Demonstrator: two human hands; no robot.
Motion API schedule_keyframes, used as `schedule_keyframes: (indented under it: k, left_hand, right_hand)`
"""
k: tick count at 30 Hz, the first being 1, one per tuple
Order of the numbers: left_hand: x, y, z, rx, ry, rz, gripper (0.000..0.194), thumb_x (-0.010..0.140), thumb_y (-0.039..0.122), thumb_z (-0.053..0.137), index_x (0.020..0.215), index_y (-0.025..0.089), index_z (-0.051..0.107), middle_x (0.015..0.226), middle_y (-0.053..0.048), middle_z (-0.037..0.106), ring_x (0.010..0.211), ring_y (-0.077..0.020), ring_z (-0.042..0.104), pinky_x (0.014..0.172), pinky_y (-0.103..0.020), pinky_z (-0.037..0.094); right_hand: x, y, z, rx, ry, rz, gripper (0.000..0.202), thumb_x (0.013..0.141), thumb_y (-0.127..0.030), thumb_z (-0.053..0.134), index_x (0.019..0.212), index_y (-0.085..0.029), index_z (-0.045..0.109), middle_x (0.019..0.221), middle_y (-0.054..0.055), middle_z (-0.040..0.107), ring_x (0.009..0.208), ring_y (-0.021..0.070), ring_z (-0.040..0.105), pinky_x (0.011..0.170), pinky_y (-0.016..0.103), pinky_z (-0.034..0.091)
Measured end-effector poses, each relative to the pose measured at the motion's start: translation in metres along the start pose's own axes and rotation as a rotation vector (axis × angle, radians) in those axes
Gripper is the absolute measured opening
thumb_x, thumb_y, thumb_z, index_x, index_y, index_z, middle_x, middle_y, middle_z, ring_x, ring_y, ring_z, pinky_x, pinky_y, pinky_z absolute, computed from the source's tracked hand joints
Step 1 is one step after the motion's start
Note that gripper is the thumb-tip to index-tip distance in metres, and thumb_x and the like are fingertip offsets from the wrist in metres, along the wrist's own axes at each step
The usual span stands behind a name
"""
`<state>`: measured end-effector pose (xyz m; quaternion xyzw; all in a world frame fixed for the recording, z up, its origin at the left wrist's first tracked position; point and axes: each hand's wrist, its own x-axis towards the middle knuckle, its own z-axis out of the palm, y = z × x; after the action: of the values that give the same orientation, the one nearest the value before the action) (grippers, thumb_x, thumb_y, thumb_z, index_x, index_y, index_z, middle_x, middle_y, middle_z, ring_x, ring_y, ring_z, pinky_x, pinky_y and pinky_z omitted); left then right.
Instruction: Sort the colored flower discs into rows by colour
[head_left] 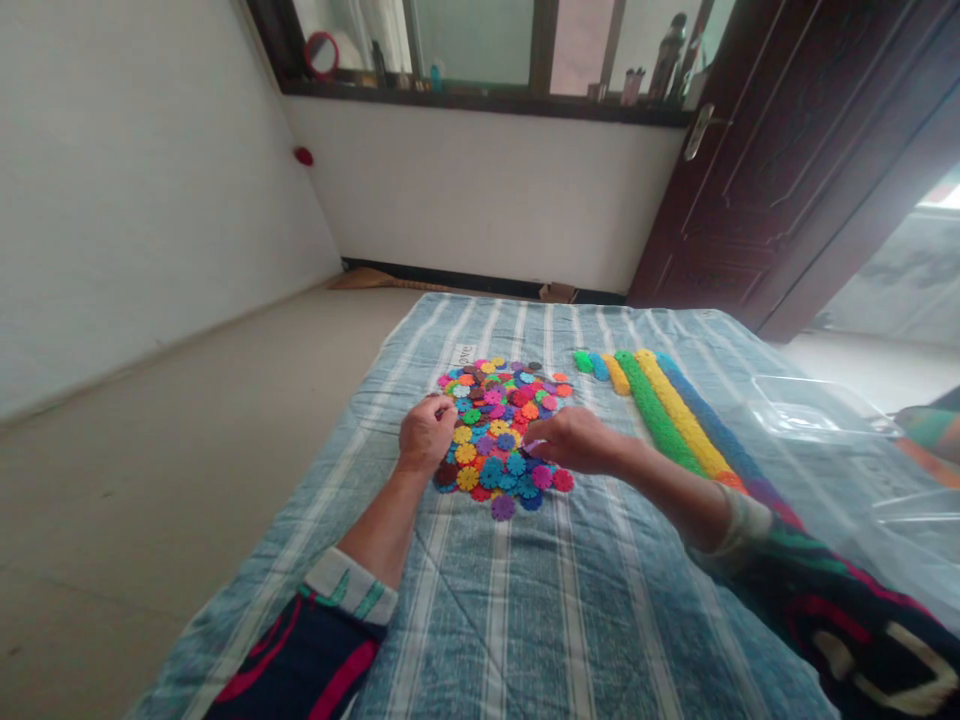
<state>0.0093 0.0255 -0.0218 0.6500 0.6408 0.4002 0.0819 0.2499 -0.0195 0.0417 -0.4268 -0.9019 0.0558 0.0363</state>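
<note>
A loose pile of colourful notched plastic discs [491,472] lies on the striped blue bedspread [465,620]. At the pile's left edge is my left hand [429,432], its fingers curled closed; whatever they hold, if anything, is hidden. My right hand [576,440] reaches over the right side of the pile with thumb and fingers pinched together. A purple notched disc [531,447] shows at its fingertips. To the right, discs joined into long green [660,420], yellow [679,415] and blue rods [705,420] lie side by side, with shorter rods [616,375] at their left.
Clear plastic containers [817,408] stand at the bed's right side. Beyond the bed are a white wall [480,190], a windowsill [487,100] with bottles and a round red mirror [322,55], and a dark wooden door [757,180]. Tiled floor [187,440] runs along the left.
</note>
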Motion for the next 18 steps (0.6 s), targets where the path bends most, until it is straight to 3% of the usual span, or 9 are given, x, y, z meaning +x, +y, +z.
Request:
schedule_keyframes:
  k: [7,13,18]
  left_hand:
    - [-0.001,0.0,0.0,0.01,-0.017,-0.004,0.023,0.076,0.026,0.046,0.076,0.019,0.067,0.09,-0.004,0.071,0.086,-0.0173,0.064,0.08,-0.025,0.046]
    - [-0.001,0.002,0.0,0.016,-0.011,-0.003,0.023,0.076,0.025,0.045,0.077,0.019,0.067,0.091,-0.004,0.071,0.087,-0.0171,0.064,0.081,-0.024,0.045]
    - [-0.001,0.002,0.0,0.014,-0.014,-0.006,0.023,0.076,0.026,0.045,0.076,0.019,0.067,0.091,-0.004,0.071,0.086,-0.0174,0.064,0.08,-0.025,0.046]
  right_hand:
    - [0.01,-0.047,0.015,-0.014,-0.009,0.005,0.028,0.085,-0.03,0.055,0.11,-0.027,0.065,0.079,0.004,0.07,0.071,0.0167,0.062,0.059,0.024,0.032]
    - [0.016,-0.065,0.019,-0.113,-0.055,0.026,0.03,0.085,-0.034,0.051,0.111,-0.022,0.062,0.085,0.009,0.071,0.077,0.0227,0.065,0.059,0.027,0.039]
    - [0.017,-0.07,0.017,-0.15,-0.101,0.023,0.027,0.087,-0.027,0.046,0.106,-0.02,0.063,0.087,0.01,0.071,0.078,0.0226,0.066,0.063,0.028,0.043]
